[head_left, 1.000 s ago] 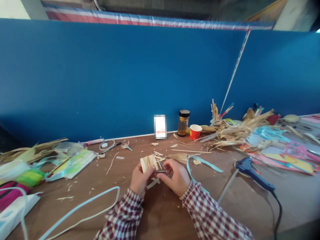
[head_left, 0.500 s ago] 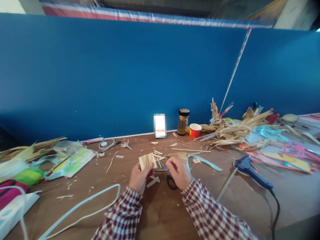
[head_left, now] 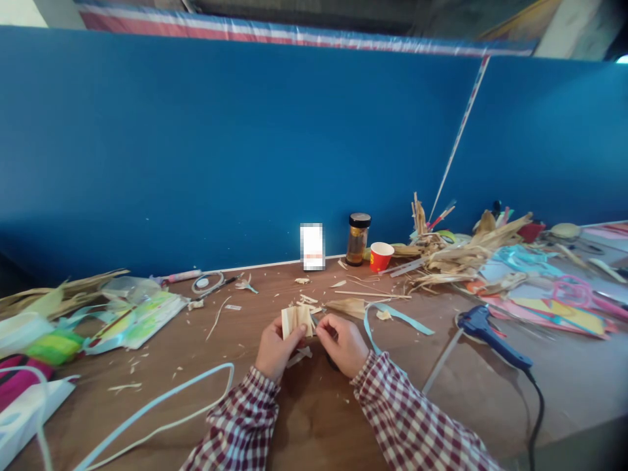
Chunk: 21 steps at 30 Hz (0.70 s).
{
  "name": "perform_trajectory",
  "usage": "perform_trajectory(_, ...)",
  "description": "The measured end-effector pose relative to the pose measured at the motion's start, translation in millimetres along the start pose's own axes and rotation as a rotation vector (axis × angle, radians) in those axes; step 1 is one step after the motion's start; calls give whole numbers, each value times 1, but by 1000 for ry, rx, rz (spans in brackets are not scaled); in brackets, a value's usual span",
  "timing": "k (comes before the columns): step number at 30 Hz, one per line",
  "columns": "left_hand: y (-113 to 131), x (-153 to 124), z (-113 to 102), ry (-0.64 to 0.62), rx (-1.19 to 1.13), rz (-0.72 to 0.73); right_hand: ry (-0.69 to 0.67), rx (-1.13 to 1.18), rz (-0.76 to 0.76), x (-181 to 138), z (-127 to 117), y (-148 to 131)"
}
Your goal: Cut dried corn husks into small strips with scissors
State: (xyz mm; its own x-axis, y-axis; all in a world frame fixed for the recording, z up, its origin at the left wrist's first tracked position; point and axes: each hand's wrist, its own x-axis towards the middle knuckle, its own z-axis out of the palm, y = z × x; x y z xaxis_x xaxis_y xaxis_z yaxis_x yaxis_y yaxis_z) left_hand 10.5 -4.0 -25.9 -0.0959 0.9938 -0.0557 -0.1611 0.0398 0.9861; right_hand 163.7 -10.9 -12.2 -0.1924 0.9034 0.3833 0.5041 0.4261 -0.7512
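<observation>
The left hand holds a small pale slatted panel upright, pinched by its lower edge, thumb on the front face and the fingers behind. The panel is just above the surface, near the middle and a little toward the front edge. The right hand is curled closed just beside the panel's right edge, thumb and forefinger almost touching it. A dark tip of scissors shows between that thumb and the panel, and the rest is hidden under the fingers. Both wrists come out of red-and-white checked sleeves.

Pale scraps lie scattered behind and beneath the hands, with one flat offcut directly below the panel. A light blue strip curls just to the right of the right hand. Further right, toward the right edge, a blue glue gun lies on its side with its black cord running off the front edge.

Along the back edge, against the blue partition, stand a white card, a dark-lidded jar and a red paper cup, close together. A heap of dried husks fills the back right corner, over coloured papers. At the left edge are plastic bags and more husks. A long pale cord loops across the front left.
</observation>
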Motion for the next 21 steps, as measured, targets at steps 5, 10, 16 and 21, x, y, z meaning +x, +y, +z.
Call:
perform_trajectory(5,4,-3,2,-12,16,32,-11,7,19,-2,2,-1)
perform_trajectory(10,5,-3,3,14,-32,-27,-26,15,-1,0,1,0)
perform_trajectory(16,3,-2,3,28,-89,-45,-56,17,16,1,-3,-1)
perform_trajectory(21,10,2,-2,101,-218,-72,-32,-15,23,2,-6,2)
